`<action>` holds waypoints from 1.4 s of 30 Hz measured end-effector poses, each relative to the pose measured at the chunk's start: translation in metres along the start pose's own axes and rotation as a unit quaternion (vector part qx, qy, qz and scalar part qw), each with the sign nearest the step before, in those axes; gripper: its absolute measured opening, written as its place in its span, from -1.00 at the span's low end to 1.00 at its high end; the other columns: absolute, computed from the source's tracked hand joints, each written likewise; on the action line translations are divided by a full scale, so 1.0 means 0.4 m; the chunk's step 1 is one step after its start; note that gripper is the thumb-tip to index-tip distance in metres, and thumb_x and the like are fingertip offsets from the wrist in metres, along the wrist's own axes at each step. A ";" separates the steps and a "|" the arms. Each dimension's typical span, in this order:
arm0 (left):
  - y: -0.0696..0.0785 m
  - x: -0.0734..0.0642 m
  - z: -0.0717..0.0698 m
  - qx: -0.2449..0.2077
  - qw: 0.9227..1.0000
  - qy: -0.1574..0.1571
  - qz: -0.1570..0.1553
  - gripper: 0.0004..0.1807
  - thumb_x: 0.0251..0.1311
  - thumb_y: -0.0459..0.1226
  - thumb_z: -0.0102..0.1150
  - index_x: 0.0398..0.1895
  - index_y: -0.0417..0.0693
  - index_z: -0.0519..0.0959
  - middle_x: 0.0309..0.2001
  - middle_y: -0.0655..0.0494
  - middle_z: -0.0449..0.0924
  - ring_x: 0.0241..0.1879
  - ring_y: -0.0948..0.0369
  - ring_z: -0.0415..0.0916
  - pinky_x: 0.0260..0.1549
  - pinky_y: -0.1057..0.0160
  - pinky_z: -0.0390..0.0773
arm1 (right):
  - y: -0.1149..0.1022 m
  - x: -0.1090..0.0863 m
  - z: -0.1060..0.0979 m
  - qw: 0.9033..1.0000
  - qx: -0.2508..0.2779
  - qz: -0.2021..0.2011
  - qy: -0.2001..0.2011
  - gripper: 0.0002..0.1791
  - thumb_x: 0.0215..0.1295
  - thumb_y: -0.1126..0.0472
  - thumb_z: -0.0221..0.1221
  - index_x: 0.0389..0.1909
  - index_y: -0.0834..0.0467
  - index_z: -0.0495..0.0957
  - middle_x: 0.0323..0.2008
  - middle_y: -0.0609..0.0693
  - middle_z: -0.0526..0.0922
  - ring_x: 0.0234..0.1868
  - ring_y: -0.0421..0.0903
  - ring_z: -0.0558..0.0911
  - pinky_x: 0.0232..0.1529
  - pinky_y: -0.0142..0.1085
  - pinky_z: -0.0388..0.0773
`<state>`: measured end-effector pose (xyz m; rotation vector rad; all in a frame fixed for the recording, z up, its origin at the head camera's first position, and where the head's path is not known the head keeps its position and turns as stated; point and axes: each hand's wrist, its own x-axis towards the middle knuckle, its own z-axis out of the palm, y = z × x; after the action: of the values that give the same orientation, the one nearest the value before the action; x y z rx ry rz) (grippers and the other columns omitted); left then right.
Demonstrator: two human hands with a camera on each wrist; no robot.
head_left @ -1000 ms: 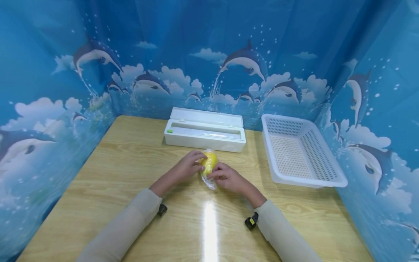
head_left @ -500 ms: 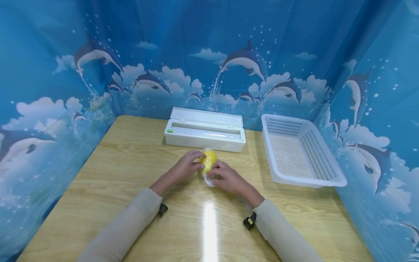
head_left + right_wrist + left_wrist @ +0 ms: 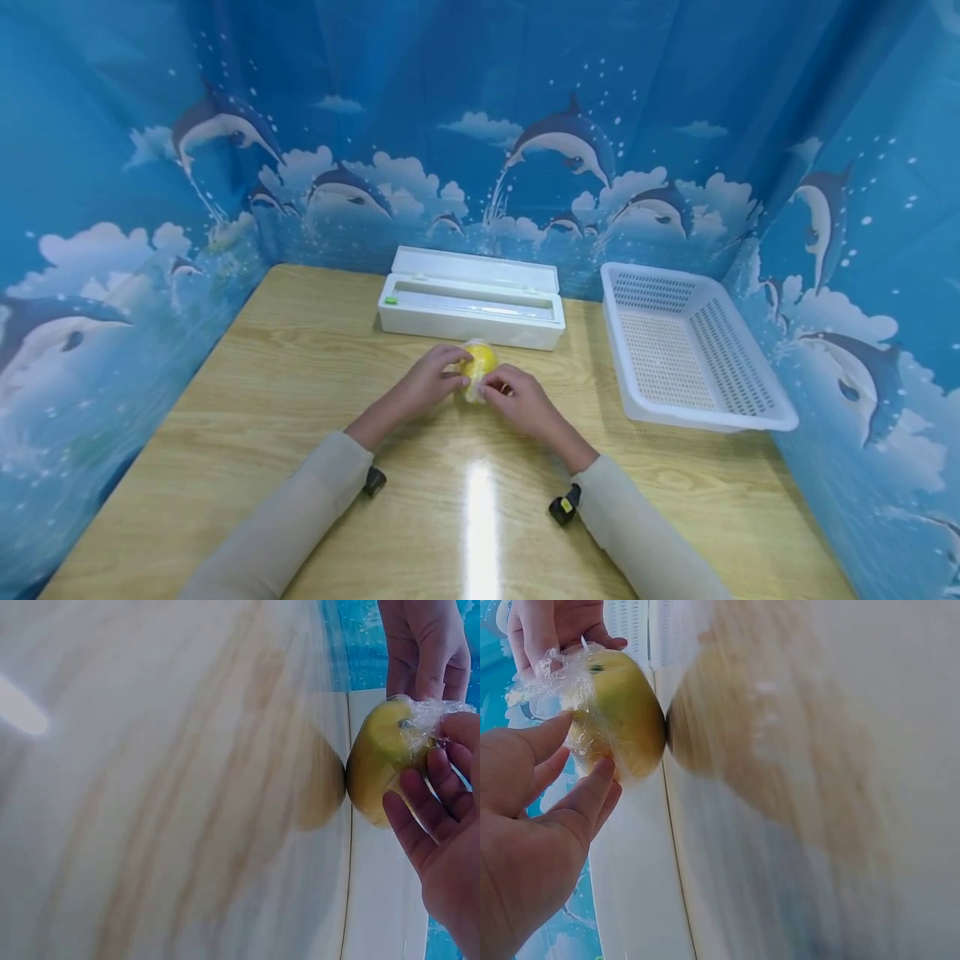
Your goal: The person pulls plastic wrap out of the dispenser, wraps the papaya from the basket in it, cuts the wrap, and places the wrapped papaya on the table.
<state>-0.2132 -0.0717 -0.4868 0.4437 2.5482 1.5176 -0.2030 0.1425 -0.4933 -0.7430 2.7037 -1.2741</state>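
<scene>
A yellow, mango-like fruit [image 3: 481,360], greenish round its stem end, stands on the table between both hands. Clear cling film [image 3: 549,684] covers it, bunched loosely at the stem end. My left hand [image 3: 429,382] holds the fruit from the left, thumb and fingertips against its wrapped side in the left wrist view. On the near side, my right hand [image 3: 522,404] pinches the gathered film between thumb and forefinger. Its other fingers [image 3: 411,821] lie loosely curved beside the fruit in the right wrist view.
Just behind the fruit is a long white cling film dispenser [image 3: 468,322] with its lid raised. A white perforated plastic basket [image 3: 633,408] stands to the right. Blue dolphin-print curtains [image 3: 465,125] enclose the wood-grain table [image 3: 300,333] at the back and sides.
My right hand has moved slightly up and left, bringing the film tail that stuck out toward me in against the fruit. My left hand has stayed almost in place.
</scene>
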 end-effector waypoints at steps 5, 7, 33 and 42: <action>0.002 -0.005 0.000 -0.018 1.000 -0.007 0.001 -0.55 0.25 -0.43 0.30 0.22 -0.17 0.54 0.25 -0.14 0.37 0.28 -0.03 0.43 0.16 0.22 0.58 | 0.000 0.006 0.004 0.999 0.033 0.031 0.021 -0.88 0.43 0.14 0.22 -0.09 0.04 0.60 -0.30 -0.09 0.62 -0.28 -0.17 0.58 -0.27 -0.33 0.59; 0.003 -0.008 0.000 -0.031 0.999 -0.016 0.004 -0.55 0.27 -0.40 0.29 0.23 -0.18 0.52 0.23 -0.13 0.36 0.28 -0.02 0.43 0.18 0.20 0.57 | 0.001 0.008 0.003 0.998 0.042 0.040 0.028 -0.87 0.41 0.17 0.23 -0.08 0.05 0.59 -0.32 -0.06 0.62 -0.30 -0.16 0.58 -0.29 -0.33 0.58; 0.017 0.016 0.019 0.063 0.998 0.010 0.008 -0.58 0.26 -0.20 0.36 0.15 -0.07 0.57 0.02 0.00 0.47 0.01 0.13 0.54 0.03 0.22 0.65 | 0.006 0.010 -0.015 0.999 -0.005 0.030 0.021 -0.74 0.45 0.00 0.19 0.03 0.03 0.59 -0.32 -0.12 0.58 -0.31 -0.16 0.54 -0.35 -0.32 0.56; 0.023 0.018 0.025 0.069 0.997 0.031 -0.016 -0.66 0.29 -0.10 0.33 0.04 -0.05 0.62 -0.01 0.02 0.48 -0.03 0.14 0.52 0.00 0.18 0.65 | 0.006 0.017 -0.012 0.999 0.012 0.032 0.007 -0.71 0.44 0.08 0.22 0.10 0.06 0.55 -0.36 -0.07 0.58 -0.38 -0.16 0.52 -0.39 -0.34 0.51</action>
<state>-0.2157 -0.0570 -0.4832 0.3763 2.7063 1.3713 -0.2112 0.1441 -0.4909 -0.6430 2.6937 -1.3001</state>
